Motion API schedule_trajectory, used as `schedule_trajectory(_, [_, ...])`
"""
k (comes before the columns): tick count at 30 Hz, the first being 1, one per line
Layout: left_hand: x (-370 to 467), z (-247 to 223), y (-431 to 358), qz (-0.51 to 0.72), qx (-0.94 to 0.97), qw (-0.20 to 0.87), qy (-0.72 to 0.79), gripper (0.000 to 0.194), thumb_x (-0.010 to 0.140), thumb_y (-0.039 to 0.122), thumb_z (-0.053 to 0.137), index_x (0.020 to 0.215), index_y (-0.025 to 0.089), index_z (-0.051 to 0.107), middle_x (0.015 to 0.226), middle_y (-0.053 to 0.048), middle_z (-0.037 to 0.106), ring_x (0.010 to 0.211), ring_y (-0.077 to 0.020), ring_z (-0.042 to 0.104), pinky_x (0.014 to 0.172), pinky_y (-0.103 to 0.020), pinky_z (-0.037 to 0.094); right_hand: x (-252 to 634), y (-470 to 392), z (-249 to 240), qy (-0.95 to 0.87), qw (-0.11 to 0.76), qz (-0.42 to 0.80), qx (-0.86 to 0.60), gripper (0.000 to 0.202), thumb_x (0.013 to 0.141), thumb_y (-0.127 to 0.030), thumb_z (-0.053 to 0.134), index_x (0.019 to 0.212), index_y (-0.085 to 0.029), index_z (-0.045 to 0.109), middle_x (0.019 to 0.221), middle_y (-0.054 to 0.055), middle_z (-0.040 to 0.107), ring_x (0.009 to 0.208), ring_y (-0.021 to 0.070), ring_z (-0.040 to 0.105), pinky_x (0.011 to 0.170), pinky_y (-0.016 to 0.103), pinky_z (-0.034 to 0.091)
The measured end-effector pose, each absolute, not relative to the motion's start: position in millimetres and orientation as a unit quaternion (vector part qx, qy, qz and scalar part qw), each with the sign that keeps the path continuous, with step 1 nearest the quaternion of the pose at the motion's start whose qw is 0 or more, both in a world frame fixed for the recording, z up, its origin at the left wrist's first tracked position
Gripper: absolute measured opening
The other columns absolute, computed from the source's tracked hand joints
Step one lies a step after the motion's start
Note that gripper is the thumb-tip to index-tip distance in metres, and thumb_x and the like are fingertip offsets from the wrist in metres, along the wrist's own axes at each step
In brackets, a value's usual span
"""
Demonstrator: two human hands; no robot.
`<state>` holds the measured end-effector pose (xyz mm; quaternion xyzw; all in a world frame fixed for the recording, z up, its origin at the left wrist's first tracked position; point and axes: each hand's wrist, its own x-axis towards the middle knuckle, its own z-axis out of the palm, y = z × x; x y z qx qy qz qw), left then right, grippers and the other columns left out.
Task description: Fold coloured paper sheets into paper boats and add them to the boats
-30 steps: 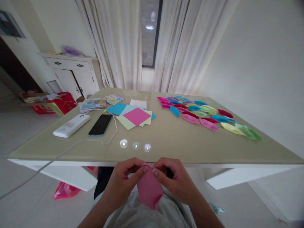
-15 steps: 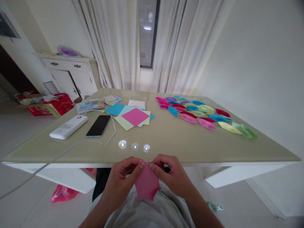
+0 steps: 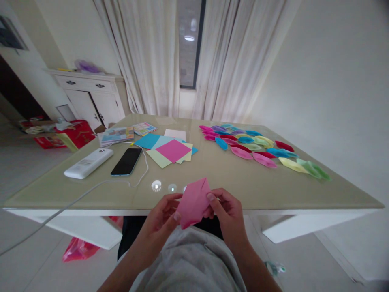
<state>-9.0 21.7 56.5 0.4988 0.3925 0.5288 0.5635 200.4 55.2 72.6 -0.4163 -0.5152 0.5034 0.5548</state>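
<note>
A folded piece of pink paper is held up between both hands at the table's near edge, its creases showing on the side towards me. My left hand grips its left side, the thumb on the front and fingers behind. On the right side, my right hand pinches the paper between thumb and fingers. Farther off lies a stack of coloured paper squares, a pink one on top. To the right, several folded paper boats in pink, red, blue, green and yellow are set out in rows.
At the left of the glossy table lie a white power bank, a black phone and a white cable running off the near edge. Booklets are behind them. A red plastic bag is on the floor.
The pink paper has been raised and turned, from over the lap to above the table's edge. Both hands have shifted from its top edge to its left and right sides.
</note>
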Motion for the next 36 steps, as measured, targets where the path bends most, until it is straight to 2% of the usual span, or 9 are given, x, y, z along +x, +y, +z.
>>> schedule_trajectory(3, [-7,48,19,0.517,0.493,0.581,0.391,0.047,0.095,0.046,0.081,0.134,0.024,0.068,0.118,-0.010,0.079,0.101,-0.0231,0.074,0.091,-0.034,0.060,196,54,69,-0.454,0.583,0.534,-0.411,0.035,0.092,-0.052,0.084,0.092,-0.021,0.069,0.065,-0.003,0.070,0.051,0.0130,0.067,0.053,0.021,0.053])
schedule_trajectory(6, [-11,47,20,0.521,0.516,0.533,0.422,0.029,0.098,0.046,0.077,0.112,0.020,0.076,0.096,-0.006,0.078,0.085,-0.0190,0.071,0.076,-0.027,0.058,194,54,67,-0.442,0.568,0.573,-0.392,0.038,0.088,-0.053,0.088,0.093,-0.021,0.068,0.071,-0.002,0.073,0.053,0.0130,0.069,0.053,0.021,0.054])
schedule_trajectory(8, [-15,50,22,0.509,0.545,0.506,0.434,0.027,0.099,0.046,0.074,0.102,0.019,0.078,0.085,-0.003,0.074,0.077,-0.0169,0.067,0.072,-0.025,0.056,195,54,67,-0.455,0.557,0.578,-0.385,0.039,0.087,-0.054,0.088,0.094,-0.021,0.069,0.072,-0.001,0.074,0.056,0.0127,0.070,0.055,0.020,0.053])
schedule_trajectory(13, [-20,58,21,0.509,0.528,0.504,0.456,0.034,0.096,0.045,0.077,0.119,0.020,0.074,0.091,-0.003,0.076,0.080,-0.0183,0.070,0.071,-0.026,0.056,201,55,70,-0.490,0.533,0.572,-0.384,0.035,0.085,-0.050,0.091,0.084,-0.019,0.074,0.071,-0.001,0.070,0.060,0.0112,0.063,0.057,0.020,0.050])
schedule_trajectory(18, [-24,56,21,0.512,0.517,0.490,0.479,0.041,0.093,0.044,0.079,0.126,0.022,0.071,0.086,-0.001,0.077,0.080,-0.0186,0.072,0.074,-0.027,0.055,203,55,69,-0.510,0.515,0.568,-0.389,0.041,0.089,-0.056,0.085,0.076,-0.019,0.075,0.065,-0.001,0.065,0.059,0.0129,0.059,0.057,0.023,0.048])
schedule_trajectory(23, [-27,59,18,0.523,0.527,0.480,0.468,0.056,0.090,0.038,0.082,0.141,0.023,0.063,0.091,-0.002,0.080,0.086,-0.0202,0.077,0.084,-0.032,0.059,203,57,65,-0.492,0.546,0.543,-0.407,0.043,0.089,-0.055,0.084,0.070,-0.018,0.075,0.060,-0.001,0.063,0.055,0.0128,0.057,0.054,0.024,0.048])
schedule_trajectory(28, [-29,59,17,0.536,0.529,0.461,0.469,0.039,0.094,0.039,0.079,0.129,0.023,0.070,0.090,-0.002,0.080,0.085,-0.0187,0.077,0.083,-0.029,0.059,203,56,67,-0.484,0.531,0.560,-0.412,0.033,0.083,-0.050,0.091,0.079,-0.019,0.083,0.065,0.001,0.072,0.055,0.0135,0.061,0.053,0.024,0.051])
schedule_trajectory(32, [-30,57,19,0.572,0.496,0.447,0.476,0.038,0.092,0.040,0.082,0.123,0.022,0.071,0.087,-0.002,0.080,0.082,-0.0189,0.077,0.079,-0.028,0.062,202,54,68,-0.487,0.498,0.582,-0.420,0.034,0.077,-0.049,0.095,0.073,-0.018,0.083,0.062,0.003,0.074,0.050,0.0132,0.060,0.050,0.024,0.051])
schedule_trajectory(36, [-29,58,18,0.601,0.500,0.408,0.472,0.038,0.094,0.041,0.081,0.127,0.024,0.073,0.086,0.000,0.080,0.077,-0.0159,0.076,0.076,-0.025,0.064,201,53,68,-0.507,0.498,0.566,-0.418,0.044,0.087,-0.058,0.086,0.069,-0.017,0.081,0.061,0.004,0.074,0.048,0.0116,0.058,0.048,0.023,0.047])
